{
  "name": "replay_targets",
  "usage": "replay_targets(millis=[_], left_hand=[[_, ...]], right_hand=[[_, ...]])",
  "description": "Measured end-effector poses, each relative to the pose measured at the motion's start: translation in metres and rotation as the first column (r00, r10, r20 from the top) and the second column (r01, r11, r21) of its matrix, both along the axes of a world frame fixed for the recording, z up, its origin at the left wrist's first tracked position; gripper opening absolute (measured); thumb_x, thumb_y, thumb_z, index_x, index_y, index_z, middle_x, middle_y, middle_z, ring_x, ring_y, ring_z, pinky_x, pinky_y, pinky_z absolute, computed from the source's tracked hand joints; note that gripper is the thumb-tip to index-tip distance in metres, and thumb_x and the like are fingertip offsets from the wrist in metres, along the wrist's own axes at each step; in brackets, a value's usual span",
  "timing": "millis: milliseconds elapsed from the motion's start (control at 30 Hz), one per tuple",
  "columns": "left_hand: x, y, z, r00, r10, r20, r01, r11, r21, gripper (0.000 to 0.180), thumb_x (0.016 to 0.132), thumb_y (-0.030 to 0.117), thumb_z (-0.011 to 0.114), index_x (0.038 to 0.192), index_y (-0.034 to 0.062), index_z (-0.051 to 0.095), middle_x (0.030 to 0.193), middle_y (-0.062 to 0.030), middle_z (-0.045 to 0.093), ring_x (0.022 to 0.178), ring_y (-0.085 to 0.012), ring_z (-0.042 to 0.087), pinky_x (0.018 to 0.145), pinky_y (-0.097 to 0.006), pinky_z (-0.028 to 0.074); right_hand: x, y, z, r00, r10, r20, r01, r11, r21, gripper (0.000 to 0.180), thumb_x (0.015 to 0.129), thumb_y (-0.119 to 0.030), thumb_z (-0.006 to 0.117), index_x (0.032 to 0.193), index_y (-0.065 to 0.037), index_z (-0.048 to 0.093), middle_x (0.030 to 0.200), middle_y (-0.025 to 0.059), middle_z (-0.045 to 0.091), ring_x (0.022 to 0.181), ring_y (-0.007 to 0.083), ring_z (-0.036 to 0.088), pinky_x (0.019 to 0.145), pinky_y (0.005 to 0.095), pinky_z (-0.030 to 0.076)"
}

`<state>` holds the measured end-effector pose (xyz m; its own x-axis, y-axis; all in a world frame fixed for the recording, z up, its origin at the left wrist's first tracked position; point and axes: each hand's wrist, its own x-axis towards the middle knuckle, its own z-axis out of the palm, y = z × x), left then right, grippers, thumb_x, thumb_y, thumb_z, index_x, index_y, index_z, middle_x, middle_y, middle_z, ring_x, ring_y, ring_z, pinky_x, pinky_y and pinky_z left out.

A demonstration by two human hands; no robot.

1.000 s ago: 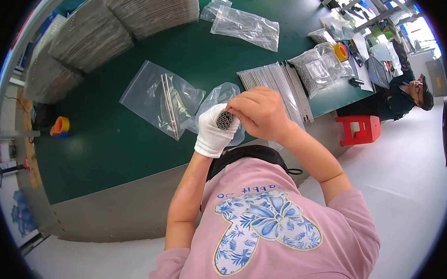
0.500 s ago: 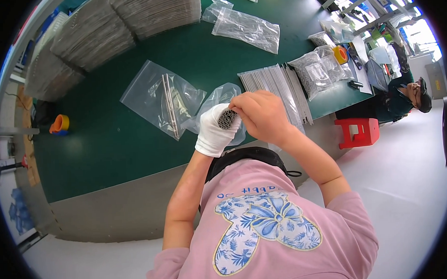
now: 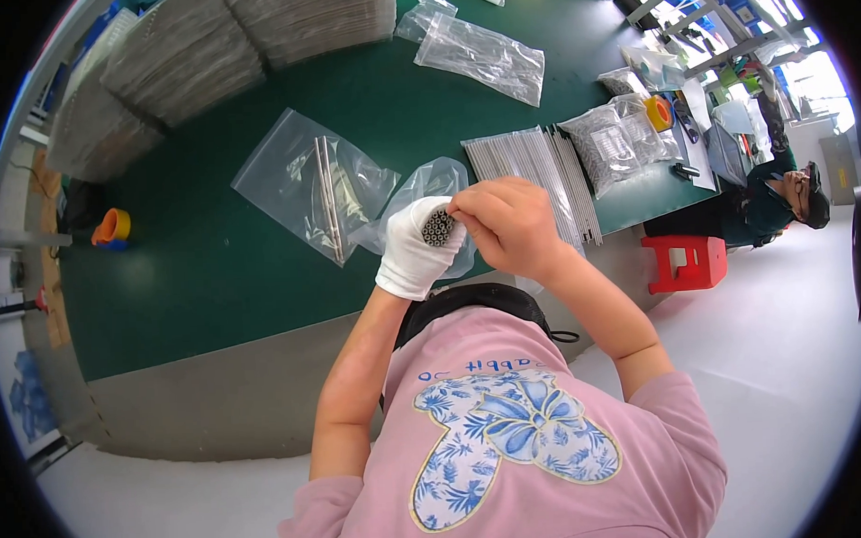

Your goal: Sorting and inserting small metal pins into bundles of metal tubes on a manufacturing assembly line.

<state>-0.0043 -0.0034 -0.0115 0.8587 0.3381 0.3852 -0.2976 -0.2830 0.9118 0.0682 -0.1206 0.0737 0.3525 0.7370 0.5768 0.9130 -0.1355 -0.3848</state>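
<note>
My left hand (image 3: pixel 413 255), in a white glove, is wrapped round a bundle of thin metal tubes (image 3: pixel 438 228), whose open ends face up toward me. At the bundle's right edge, the bare thumb and fingertips of my right hand (image 3: pixel 512 223) are pinched together; what they hold, if anything, is hidden. Behind the left hand lies a crumpled clear plastic bag (image 3: pixel 427 182). To its left, a flat clear bag (image 3: pixel 280 175) lies on the table with a few slim metal rods (image 3: pixel 330 201) on it. Right of my hands, a row of long thin tubes (image 3: pixel 512 160) lies side by side.
Wrapped stacks (image 3: pixel 182 64) line the far left of the green table (image 3: pixel 194 277). Clear bags (image 3: pixel 485 54) lie at the back. Filled bags (image 3: pixel 602 144) and a tape roll (image 3: pixel 659 112) sit at right; another roll (image 3: pixel 112 227) at left. A person (image 3: pixel 774 195) is beside a red stool (image 3: pixel 686 263).
Both hands stay at the bundle almost unmoved, the right fingers still pinched at its edge. The view has shifted slightly.
</note>
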Motion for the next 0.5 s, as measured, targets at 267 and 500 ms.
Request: replay_targets(millis=[267, 500], left_hand=[[0.001, 0.001, -0.001, 1.0, 0.008, -0.008, -0.008, 1.0, 0.005, 0.026, 0.067, 0.001, 0.07, 0.091, 0.0048, 0.062, 0.08, -0.01, 0.063, 0.068, -0.0227, 0.062, 0.063, -0.029, 0.049], [0.002, 0.003, 0.0, 1.0, 0.005, -0.025, -0.005, 1.0, 0.008, 0.024, 0.067, 0.002, 0.072, 0.089, 0.0043, 0.063, 0.08, -0.0095, 0.064, 0.068, -0.0221, 0.062, 0.063, -0.029, 0.049]], right_hand=[[0.004, 0.001, -0.005, 0.999, 0.022, 0.038, -0.023, 1.0, 0.02, 0.015, 0.066, -0.004, 0.063, 0.08, -0.008, 0.06, 0.073, 0.0042, 0.063, 0.063, 0.0225, 0.061, 0.056, 0.0322, 0.046], [0.002, 0.001, 0.005, 1.0, -0.019, 0.008, 0.018, 0.997, 0.077, 0.01, 0.069, -0.004, 0.063, 0.078, -0.007, 0.059, 0.07, 0.0047, 0.062, 0.059, 0.0235, 0.059, 0.052, 0.0316, 0.045]])
